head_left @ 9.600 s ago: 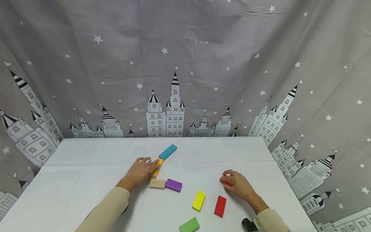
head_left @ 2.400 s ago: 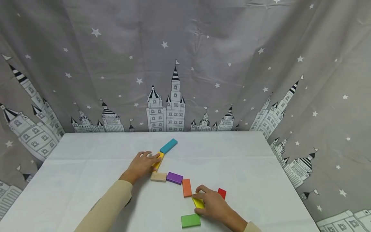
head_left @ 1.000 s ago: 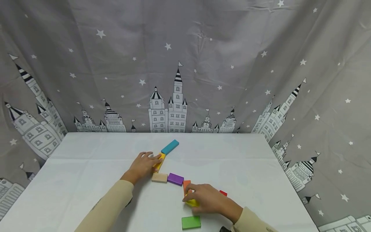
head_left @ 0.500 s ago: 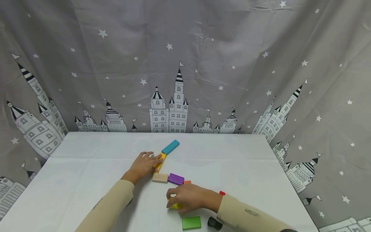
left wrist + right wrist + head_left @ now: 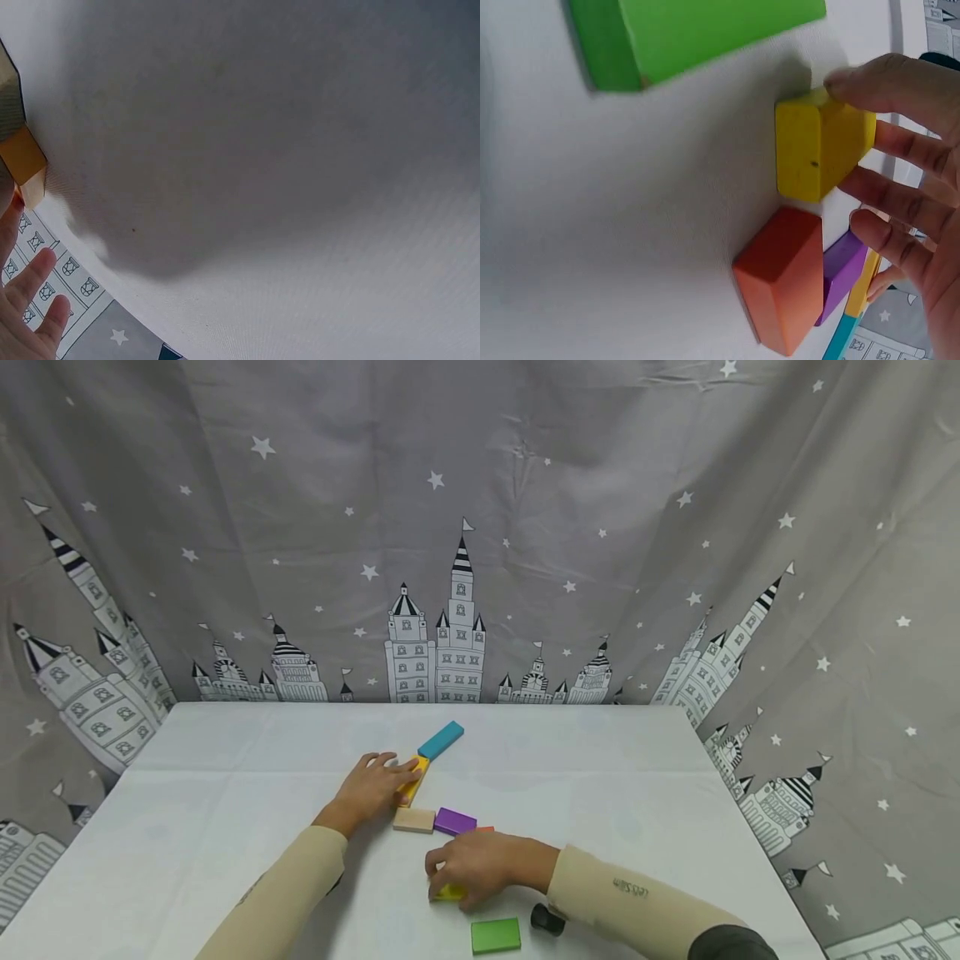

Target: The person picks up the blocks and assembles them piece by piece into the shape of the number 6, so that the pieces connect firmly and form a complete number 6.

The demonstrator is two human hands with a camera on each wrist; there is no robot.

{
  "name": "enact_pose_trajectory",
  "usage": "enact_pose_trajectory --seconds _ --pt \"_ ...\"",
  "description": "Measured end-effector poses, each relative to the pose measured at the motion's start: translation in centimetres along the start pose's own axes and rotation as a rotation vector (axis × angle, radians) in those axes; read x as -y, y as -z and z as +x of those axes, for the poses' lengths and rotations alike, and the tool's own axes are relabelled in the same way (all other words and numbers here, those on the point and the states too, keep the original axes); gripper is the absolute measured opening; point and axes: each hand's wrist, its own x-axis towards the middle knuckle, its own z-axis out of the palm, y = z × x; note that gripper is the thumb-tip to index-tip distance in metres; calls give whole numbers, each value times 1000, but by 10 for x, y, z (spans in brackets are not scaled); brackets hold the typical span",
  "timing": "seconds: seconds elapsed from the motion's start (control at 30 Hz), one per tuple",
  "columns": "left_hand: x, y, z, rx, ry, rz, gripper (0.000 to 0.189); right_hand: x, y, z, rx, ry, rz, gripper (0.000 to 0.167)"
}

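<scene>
My left hand (image 5: 372, 789) holds an amber block (image 5: 417, 777) by its two ends, thumb near and fingers far. A teal block (image 5: 441, 740) meets its far end; a plain wood block (image 5: 414, 820) lies at its near end. A purple block (image 5: 454, 822) follows to the right. My right hand (image 5: 480, 864) pinches a yellow block (image 5: 821, 146) between thumb and fingertips, low over the table. Behind it, an orange block (image 5: 780, 277) adjoins the purple one; the right hand mostly covers it in the head view.
A green block (image 5: 495, 936) lies in front of my right hand. The black wrist camera (image 5: 547, 920) hangs under the right sleeve (image 5: 630, 897). The white table (image 5: 225, 793) ends at a grey curtain (image 5: 562, 568) printed with castles and stars.
Earlier, my right hand brought the orange block from the right to the purple one. It then gripped the yellow block and carried it left. The forearm now hides a red block. Left hand stays.
</scene>
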Motion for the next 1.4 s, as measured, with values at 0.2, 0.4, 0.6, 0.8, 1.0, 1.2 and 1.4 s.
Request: enact_pose_trajectory --seconds 0.2,0.4,0.6,0.8,1.0,1.2,1.4 --pt "0 0 -1 -28 -13 7 44 -4 1 1 4 0 36 34" --pt "0 -1 0 -22 -5 7 42 -6 1 3 9 9 52 29" --pt "0 -3 2 -12 2 3 43 -6 1 3 24 22 68 24" --pt "1 -5 4 -9 17 2 45 -6 4 3 28 48 59 23" --pt "2 -5 5 -8 13 2 46 -6 5 2 38 48 63 24" --pt "0 -4 3 -10 10 -4 46 -7 6 1 42 37 80 24" --pt "0 -2 2 -6 12 -14 44 -7 6 -2 32 14 103 26"
